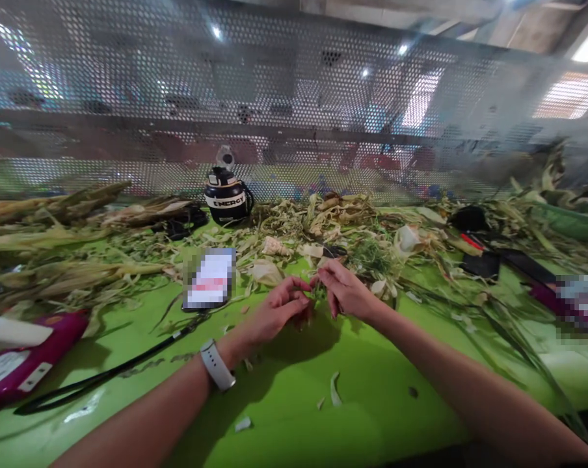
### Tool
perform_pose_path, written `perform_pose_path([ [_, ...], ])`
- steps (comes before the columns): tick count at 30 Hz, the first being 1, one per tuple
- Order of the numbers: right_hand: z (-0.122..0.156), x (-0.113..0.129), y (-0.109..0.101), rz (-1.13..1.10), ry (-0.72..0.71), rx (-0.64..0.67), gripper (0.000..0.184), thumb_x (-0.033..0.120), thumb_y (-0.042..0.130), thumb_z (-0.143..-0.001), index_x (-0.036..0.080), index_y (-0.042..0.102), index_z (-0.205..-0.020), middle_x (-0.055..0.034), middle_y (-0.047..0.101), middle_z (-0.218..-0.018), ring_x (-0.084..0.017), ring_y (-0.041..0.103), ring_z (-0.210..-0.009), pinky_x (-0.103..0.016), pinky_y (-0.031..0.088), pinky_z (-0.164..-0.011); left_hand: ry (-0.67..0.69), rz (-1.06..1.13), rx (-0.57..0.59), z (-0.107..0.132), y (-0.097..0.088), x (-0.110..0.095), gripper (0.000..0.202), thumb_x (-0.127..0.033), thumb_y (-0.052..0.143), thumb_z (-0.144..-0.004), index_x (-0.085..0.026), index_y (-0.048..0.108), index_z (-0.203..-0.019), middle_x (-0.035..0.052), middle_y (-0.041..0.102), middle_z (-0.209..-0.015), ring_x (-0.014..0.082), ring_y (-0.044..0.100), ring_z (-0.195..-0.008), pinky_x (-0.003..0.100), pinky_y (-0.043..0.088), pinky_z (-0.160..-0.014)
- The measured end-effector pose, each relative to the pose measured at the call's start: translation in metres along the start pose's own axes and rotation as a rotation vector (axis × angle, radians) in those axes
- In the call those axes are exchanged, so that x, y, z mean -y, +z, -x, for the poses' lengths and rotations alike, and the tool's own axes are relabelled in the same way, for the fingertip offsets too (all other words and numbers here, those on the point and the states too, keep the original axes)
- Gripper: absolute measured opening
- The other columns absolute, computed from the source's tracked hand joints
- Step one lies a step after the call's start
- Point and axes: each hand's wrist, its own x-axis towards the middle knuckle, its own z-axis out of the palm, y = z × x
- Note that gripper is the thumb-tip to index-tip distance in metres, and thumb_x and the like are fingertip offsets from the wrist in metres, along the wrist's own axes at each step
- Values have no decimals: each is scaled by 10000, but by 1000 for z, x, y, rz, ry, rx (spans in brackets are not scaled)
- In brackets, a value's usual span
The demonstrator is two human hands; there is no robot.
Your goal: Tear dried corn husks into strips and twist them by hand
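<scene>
My left hand (pixel 278 311), with a white watch (pixel 217 365) on its wrist, is closed, its thumb and fingers pinched together. My right hand (pixel 347 290) is also closed, fingers bent downward, and its fingertips meet those of the left. A small greenish bit of plant (pixel 318 292) shows between the fingertips, too small and blurred to name. Just beyond my hands lie a tuft of thin green strands (pixel 374 258) and a pale husk piece (pixel 266 273). Both hands are a little above the green tabletop (pixel 294 390).
Dry husks and leaves (pixel 64 279) cover the back and left. A black bottle marked ENERGY (pixel 227 198) stands before a perforated metal screen (pixel 294 97). A phone (pixel 210 279) with a strap, a magenta device (pixel 54 335) and a green bowl (pixel 570 218) are around.
</scene>
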Motion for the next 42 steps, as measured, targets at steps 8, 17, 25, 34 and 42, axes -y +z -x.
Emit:
perform_pose_path([
  [8,2,-5,-3,68,-47,50,266,415,351,-939,204,388,-781,65,477,-589,-52,364,-387,-185,294,-395,-71,86,-10,-1,-6,1,290,-350,634,-785,-195,500,-991,-45,560,-629,69,440,-513,207,293,-500],
  [17,13,5,-5,422,-219,-146,226,356,365,-937,206,415,-775,39,418,-599,-113,398,-541,-235,286,-526,-94,47,-88,-1,-4,5,280,-244,682,-679,-194,499,-886,-60,506,-627,71,423,-533,204,298,-508],
  [25,24,10,-2,654,-372,138,238,365,356,-952,190,490,-862,3,513,-663,-113,445,-537,-233,267,-511,-96,-156,-172,-3,-2,5,122,-259,569,-754,-184,494,-814,-68,474,-552,71,378,-467,209,272,-463],
  [34,27,14,-3,587,-334,164,226,352,375,-950,184,498,-864,7,527,-670,-106,460,-561,-224,295,-525,-122,-125,-201,-5,0,3,260,-356,634,-719,-204,435,-791,-63,514,-554,73,374,-449,217,240,-447],
  [42,16,2,-5,384,-288,-85,260,376,366,-946,196,437,-773,35,431,-604,-105,398,-537,-221,308,-500,-158,40,-206,-2,-3,-4,249,-228,674,-644,-199,443,-729,-62,478,-592,75,435,-531,193,283,-508],
])
